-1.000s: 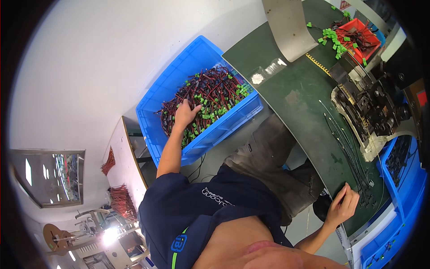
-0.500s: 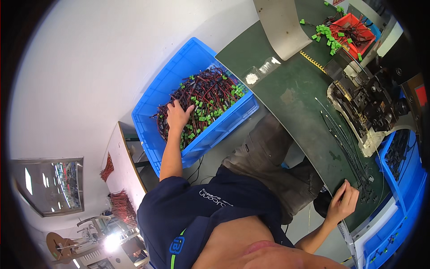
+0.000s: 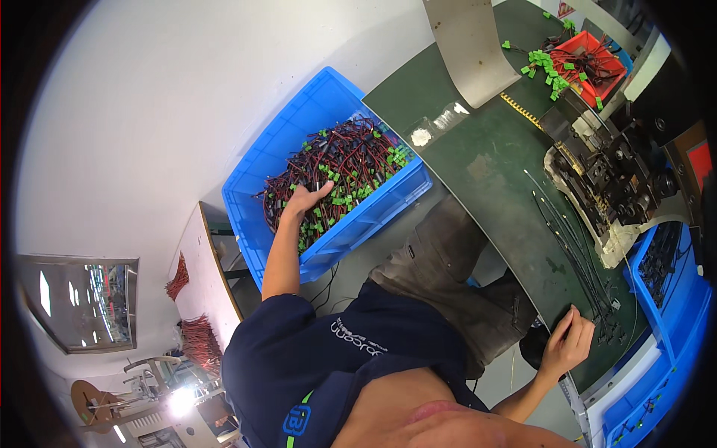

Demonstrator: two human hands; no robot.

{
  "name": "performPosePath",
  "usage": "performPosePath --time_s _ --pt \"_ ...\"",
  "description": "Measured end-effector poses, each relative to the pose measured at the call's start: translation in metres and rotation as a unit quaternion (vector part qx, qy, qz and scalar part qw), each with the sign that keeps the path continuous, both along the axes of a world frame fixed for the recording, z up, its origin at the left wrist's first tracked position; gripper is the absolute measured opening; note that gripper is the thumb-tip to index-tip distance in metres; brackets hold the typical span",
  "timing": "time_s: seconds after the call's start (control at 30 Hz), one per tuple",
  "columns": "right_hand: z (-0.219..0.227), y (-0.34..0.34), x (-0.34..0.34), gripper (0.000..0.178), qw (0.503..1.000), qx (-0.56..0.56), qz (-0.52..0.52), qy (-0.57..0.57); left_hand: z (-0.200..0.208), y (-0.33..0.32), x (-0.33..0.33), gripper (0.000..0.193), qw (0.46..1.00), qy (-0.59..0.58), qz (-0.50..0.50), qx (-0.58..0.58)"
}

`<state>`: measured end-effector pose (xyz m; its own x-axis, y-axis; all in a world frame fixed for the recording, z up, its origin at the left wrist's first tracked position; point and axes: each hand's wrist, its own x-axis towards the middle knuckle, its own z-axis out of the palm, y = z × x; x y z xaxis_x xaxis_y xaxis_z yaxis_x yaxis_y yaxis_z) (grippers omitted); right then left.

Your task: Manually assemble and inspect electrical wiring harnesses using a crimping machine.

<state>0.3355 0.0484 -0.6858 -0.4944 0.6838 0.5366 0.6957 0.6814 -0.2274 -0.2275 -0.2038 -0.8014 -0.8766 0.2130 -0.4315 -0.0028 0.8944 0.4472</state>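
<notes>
My left hand (image 3: 305,200) reaches into a pile of red-and-black wire leads with green connectors (image 3: 362,149), heaped in a blue plastic bin (image 3: 261,160). Its thumb sticks out over the leads; the other fingers have sunk into the pile and are hidden. My right hand (image 3: 569,343) rests at the edge of the green tabletop (image 3: 485,187), fingers loosely bent and nothing visible in them. Just beyond its fingertips lie several thin black cables (image 3: 571,243) with small dark ends.
A crimping-type machine (image 3: 616,179) stands on the table's right. Behind it is a red tray (image 3: 590,63) of green-ended leads. A blue bin (image 3: 661,269) with black cables is at far right. A small clear bag (image 3: 441,123) and a bent metal sheet (image 3: 474,52) lie farther back.
My left hand has moved slightly nearer and pushed its fingers down into the leads, where before they showed on top. My right hand has hardly moved.
</notes>
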Motion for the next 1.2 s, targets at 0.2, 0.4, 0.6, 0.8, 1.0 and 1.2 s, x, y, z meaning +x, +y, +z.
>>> performPosePath --time_s 0.2,0.4,0.6,0.8,1.0,1.2 --pt "-0.005 0.000 0.004 0.009 1.000 -0.016 -0.008 0.015 -0.040 -0.016 -0.016 0.104 0.996 0.058 0.037 0.054" --pt "0.001 -0.003 0.005 0.009 1.000 -0.012 -0.006 0.005 0.030 0.025 0.046 0.084 0.980 0.196 -0.023 -0.010" --pt "0.002 -0.001 0.004 0.008 1.000 -0.009 -0.011 0.013 0.021 0.039 0.014 0.124 0.990 -0.070 0.025 0.120" --pt "-0.003 -0.001 0.003 0.010 1.000 -0.006 -0.003 0.007 -0.003 0.036 0.010 0.095 0.981 0.032 0.043 0.186" --pt "0.000 -0.002 0.005 0.008 1.000 -0.029 0.001 0.009 0.037 -0.022 0.001 0.047 0.921 0.098 0.164 0.340" --pt "0.003 -0.002 0.004 0.008 1.000 0.003 0.010 0.005 0.108 -0.033 0.017 0.041 0.880 0.176 0.150 0.415"
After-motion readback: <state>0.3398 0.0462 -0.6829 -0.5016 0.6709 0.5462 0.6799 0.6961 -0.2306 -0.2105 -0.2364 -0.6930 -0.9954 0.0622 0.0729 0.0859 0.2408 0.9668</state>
